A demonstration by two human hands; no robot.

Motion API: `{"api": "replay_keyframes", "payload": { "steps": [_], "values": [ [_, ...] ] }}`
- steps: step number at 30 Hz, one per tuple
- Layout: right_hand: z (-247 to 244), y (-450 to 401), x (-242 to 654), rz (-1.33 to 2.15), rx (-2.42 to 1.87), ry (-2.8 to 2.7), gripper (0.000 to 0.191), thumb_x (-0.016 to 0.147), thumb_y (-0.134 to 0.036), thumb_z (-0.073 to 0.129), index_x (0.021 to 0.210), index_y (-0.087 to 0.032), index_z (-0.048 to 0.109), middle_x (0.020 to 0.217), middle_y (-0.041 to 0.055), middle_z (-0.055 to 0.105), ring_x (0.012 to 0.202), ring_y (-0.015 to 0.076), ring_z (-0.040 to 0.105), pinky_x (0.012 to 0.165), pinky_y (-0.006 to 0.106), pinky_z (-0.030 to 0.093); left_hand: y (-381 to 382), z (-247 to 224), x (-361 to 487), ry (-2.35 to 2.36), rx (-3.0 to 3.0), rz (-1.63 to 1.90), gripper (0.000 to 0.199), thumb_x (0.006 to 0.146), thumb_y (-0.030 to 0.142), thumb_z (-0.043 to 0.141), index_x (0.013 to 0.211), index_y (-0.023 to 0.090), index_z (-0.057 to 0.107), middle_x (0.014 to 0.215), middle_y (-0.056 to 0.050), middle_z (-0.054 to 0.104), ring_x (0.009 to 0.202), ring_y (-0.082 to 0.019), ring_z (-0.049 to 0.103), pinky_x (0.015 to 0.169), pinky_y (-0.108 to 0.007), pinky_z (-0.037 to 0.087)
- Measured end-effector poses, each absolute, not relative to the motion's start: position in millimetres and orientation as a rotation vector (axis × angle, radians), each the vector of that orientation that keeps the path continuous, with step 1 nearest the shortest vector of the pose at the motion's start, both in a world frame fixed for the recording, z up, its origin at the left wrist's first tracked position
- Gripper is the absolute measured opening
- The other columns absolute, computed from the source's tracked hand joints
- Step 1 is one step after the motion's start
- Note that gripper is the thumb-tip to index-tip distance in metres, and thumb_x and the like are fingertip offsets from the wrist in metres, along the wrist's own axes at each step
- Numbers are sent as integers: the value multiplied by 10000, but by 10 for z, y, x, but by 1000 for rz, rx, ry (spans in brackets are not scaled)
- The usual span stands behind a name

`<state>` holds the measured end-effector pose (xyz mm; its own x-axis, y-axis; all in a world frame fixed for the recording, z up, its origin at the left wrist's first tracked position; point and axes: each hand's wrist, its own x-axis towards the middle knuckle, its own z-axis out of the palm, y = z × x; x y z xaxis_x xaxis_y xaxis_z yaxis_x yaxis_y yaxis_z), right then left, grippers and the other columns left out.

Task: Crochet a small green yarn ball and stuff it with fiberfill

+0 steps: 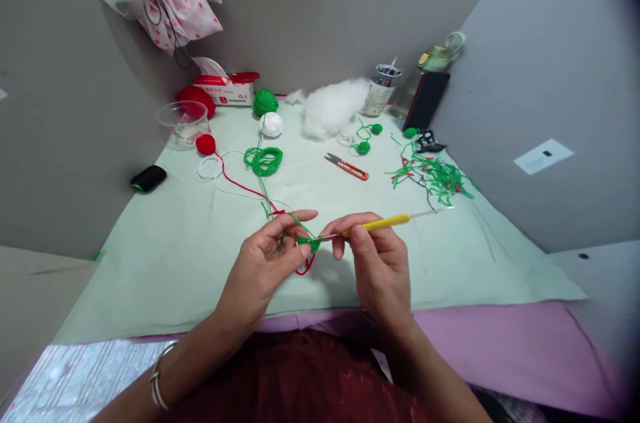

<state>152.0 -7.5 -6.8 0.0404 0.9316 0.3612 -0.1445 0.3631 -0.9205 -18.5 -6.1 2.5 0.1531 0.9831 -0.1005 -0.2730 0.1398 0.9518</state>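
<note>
Between the thumb and fingers of my left hand (267, 256) is a small green crochet piece (311, 244). Green yarn runs over my raised left index finger to the piece, and a red strand loops below it. My right hand (380, 263) grips a crochet hook (383, 223) by its yellow handle. The hook's thin metal tip reaches the top edge of the green piece; whether it passes through a stitch is too small to tell. From the left hand, yarn leads back to a loose green coil (263, 161) and a small red ball (205, 144).
Orange thread snips (347, 167) lie mid-table. Behind are white stuffing (333, 108), a white ball (271, 124), a green yarn ball (265, 102) and a tissue box (225, 90). Green scraps (443, 178), a phone (427, 100) and a bottle (407, 93) are at right; a plastic tub (183, 123) is left.
</note>
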Motion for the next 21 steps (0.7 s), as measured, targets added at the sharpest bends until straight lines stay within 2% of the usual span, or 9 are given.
{"api": "replay_keyframes", "payload": {
  "steps": [3, 6, 8, 10, 13, 15, 16, 18, 21],
  "values": [
    [-41, -125, 1501, 721, -882, -1473, 200, 1088, -224, 542, 1053, -240, 738, 950, 33, 768, 754, 147, 679, 709, 309, 551, -72, 46, -174, 1036, 1086, 1185, 340, 843, 174, 785, 1145, 321, 834, 825, 29, 608, 722, -118, 494, 755, -252, 447],
    [-53, -154, 1468, 249, -841, -1790, 191, 1082, -177, 520, 1124, -211, 703, 989, 75, 793, 846, 186, 724, 735, 341, 556, -88, 64, -138, 1129, 1112, 1260, 366, 776, 121, 817, 1103, 286, 841, 806, 32, 600, 749, -124, 513, 770, -244, 459],
    [-81, -159, 1448, -45, -838, -1924, 185, 1067, -152, 542, 1134, -200, 708, 1002, 90, 804, 823, 182, 723, 725, 341, 557, -93, 63, -119, 1112, 1024, 1264, 442, 734, 118, 855, 1145, 279, 827, 836, 30, 618, 767, -126, 534, 767, -242, 471],
    [-112, -162, 1438, -163, -868, -1949, 208, 1053, -137, 567, 1160, -216, 726, 1050, 97, 802, 846, 182, 726, 726, 336, 574, -88, 57, -120, 991, 846, 1178, 530, 725, 177, 896, 1237, 268, 796, 830, 26, 626, 742, -122, 541, 732, -240, 475],
    [-125, -166, 1453, 69, -891, -1786, 253, 1043, -134, 580, 1195, -257, 740, 1067, 83, 789, 924, 205, 735, 761, 359, 605, -63, 59, -156, 797, 586, 1013, 531, 755, 281, 915, 1265, 201, 790, 636, 69, 504, 578, -74, 413, 699, -228, 465],
    [-106, -159, 1473, 358, -879, -1573, 234, 1049, -147, 573, 1140, -258, 758, 980, 57, 782, 852, 196, 718, 728, 353, 595, -43, 72, -182, 757, 529, 990, 470, 778, 284, 905, 1225, 174, 811, 568, 98, 418, 526, -51, 301, 711, -219, 463],
    [-92, -150, 1481, 495, -864, -1475, 221, 1054, -164, 570, 1096, -253, 767, 929, 45, 774, 813, 187, 703, 708, 343, 583, -35, 78, -189, 758, 533, 1007, 455, 779, 272, 903, 1218, 183, 817, 579, 92, 440, 529, -48, 302, 722, -216, 462],
    [-61, -125, 1490, 686, -834, -1355, 205, 1060, -213, 585, 1015, -251, 781, 889, 32, 764, 797, 178, 689, 702, 328, 569, -27, 84, -188, 777, 579, 1045, 454, 764, 260, 908, 1209, 224, 825, 710, 40, 577, 616, -63, 428, 749, -213, 459],
    [-27, -99, 1480, 787, -828, -1365, 173, 1047, -245, 627, 1014, -256, 797, 959, 35, 793, 858, 183, 713, 765, 336, 586, -30, 68, -163, 821, 697, 1066, 419, 759, 285, 912, 1171, 277, 841, 902, -7, 663, 821, -117, 546, 774, -216, 452]
  ]
}}
